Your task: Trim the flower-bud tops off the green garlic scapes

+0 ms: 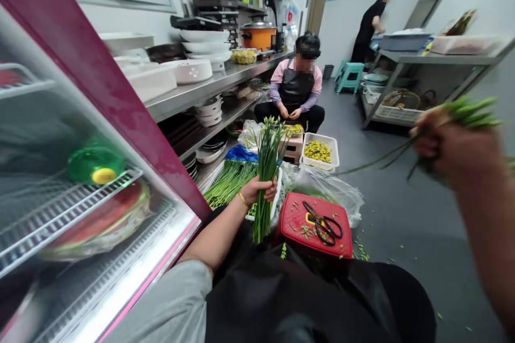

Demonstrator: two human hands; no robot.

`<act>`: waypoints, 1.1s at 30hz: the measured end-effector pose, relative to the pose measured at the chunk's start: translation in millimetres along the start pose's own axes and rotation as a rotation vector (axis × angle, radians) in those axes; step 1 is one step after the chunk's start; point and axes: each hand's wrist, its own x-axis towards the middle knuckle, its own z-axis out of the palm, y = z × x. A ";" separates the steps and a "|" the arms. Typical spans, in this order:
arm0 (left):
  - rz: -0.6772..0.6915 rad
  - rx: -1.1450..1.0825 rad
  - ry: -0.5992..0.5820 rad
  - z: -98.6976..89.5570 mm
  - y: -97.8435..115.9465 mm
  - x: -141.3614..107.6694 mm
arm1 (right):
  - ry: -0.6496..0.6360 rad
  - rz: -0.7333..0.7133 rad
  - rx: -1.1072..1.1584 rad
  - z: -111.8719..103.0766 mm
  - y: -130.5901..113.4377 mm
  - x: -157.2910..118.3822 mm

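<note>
Upright in my left hand (261, 192) is a bunch of long green stems (269, 155) with budded tips, the fingers wrapped round its lower half. My right hand (440, 136) is raised far to the right, blurred, closed on another bunch of green stems (472, 112), with a few thin stems trailing to the left. Below and between the hands, a red stool (292, 228) carries black-handled scissors (324, 222) and scattered green bits. A white basket (278, 193) of green stems (229, 182) lies beside and beyond my left hand.
A person (298, 83) sits ahead by a white basket (337, 158) of yellow flowers. Another person (368, 27) stands at the back right near a metal table (442, 58). An open glass-door fridge (161, 171) is close on the left, beside a steel shelf (225, 83). Plastic bags (328, 187) lie ahead.
</note>
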 end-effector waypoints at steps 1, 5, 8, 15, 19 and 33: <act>0.018 0.018 -0.009 1.7 6.4 7.1 | -0.044 0.097 0.025 20.4 7.5 -16.1; 0.061 0.149 -0.037 12.0 25.9 28.6 | -0.286 0.461 0.192 90.2 32.2 -73.8; 0.049 0.171 -0.049 18.9 25.4 32.3 | -0.409 0.621 0.365 124.8 45.9 -98.1; -0.172 0.047 -0.001 28.9 -16.1 10.7 | -0.238 0.525 0.538 146.7 50.6 -95.3; -0.184 -0.012 0.010 39.5 -31.9 5.9 | -0.139 0.510 0.515 140.2 49.8 -94.1; -0.209 -0.024 -0.114 59.7 -55.3 6.5 | -0.119 0.399 0.448 126.2 65.3 -96.4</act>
